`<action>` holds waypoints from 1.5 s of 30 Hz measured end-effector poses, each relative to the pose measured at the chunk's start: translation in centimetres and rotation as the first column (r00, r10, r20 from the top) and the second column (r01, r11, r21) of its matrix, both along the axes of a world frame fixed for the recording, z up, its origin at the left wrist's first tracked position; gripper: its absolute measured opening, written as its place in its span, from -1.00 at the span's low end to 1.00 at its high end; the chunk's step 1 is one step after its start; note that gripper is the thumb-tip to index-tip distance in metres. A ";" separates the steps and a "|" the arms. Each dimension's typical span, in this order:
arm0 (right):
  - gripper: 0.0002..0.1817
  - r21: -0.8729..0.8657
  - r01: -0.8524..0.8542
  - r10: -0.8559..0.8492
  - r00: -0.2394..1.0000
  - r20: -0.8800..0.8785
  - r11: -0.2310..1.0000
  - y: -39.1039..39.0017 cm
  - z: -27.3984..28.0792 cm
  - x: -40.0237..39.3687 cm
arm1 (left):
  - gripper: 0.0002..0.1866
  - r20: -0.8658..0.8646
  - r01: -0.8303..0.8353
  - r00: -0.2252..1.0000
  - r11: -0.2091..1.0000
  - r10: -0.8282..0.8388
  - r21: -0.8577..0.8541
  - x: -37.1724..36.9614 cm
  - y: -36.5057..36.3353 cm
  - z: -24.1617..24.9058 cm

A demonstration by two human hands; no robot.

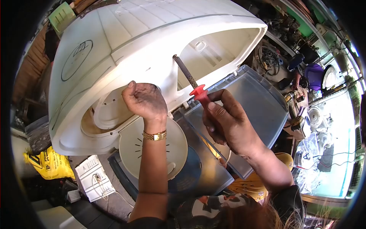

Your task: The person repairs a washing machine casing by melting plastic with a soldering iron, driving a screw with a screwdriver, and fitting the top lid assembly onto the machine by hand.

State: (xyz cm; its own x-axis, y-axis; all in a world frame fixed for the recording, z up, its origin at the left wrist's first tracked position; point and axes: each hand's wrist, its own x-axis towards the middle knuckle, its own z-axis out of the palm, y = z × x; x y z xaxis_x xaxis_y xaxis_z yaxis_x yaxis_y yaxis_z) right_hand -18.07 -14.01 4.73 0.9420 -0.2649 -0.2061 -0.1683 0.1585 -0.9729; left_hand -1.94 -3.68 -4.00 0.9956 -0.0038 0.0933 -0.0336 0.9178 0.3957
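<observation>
Item: white plastic appliance housing (126,42), tipped up and under work with a screwdriver (194,89).

Left hand (145,101) clenched over the lower lip of the housing, steadying it; gold-toned watch (155,136) at the wrist. Right hand (225,124) grasps the screwdriver's red ribbed handle; the dark, pitted metal shaft runs up and away from the grip, its tip against the shell's inner edge. Judged mid-job: shell lifted clear of the base, fastener work unfinished. Smooth moulded curves, vented inner wall. Below the left grip, a cream perforated disc (152,147); beside the right grip, a translucent grey lid (251,99). Yellow bag (49,164) well apart.
</observation>
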 end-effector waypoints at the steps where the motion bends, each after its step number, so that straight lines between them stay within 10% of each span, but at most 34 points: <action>1: -0.79 0.004 -0.001 0.001 1.000 0.001 1.000 0.0 -0.1 0.0 | -0.74 -0.031 -0.005 0.999 1.000 0.005 -0.014 -0.1 -0.2 0.5; 45: -0.76 0.073 -0.035 0.037 0.999 -0.017 0.997 -0.6 0.7 1.0 | -0.91 0.054 0.015 0.998 0.995 -0.021 0.094 0.3 1.2 -0.4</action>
State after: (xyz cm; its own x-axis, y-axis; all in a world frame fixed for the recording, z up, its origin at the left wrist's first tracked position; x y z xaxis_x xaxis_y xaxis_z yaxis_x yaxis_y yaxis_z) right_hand -17.04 -14.60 5.41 0.9466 -0.2145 -0.2409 -0.1929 0.2223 -0.9557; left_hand -1.64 -2.52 -4.36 0.9886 -0.0330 0.1466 -0.0415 0.8776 0.4775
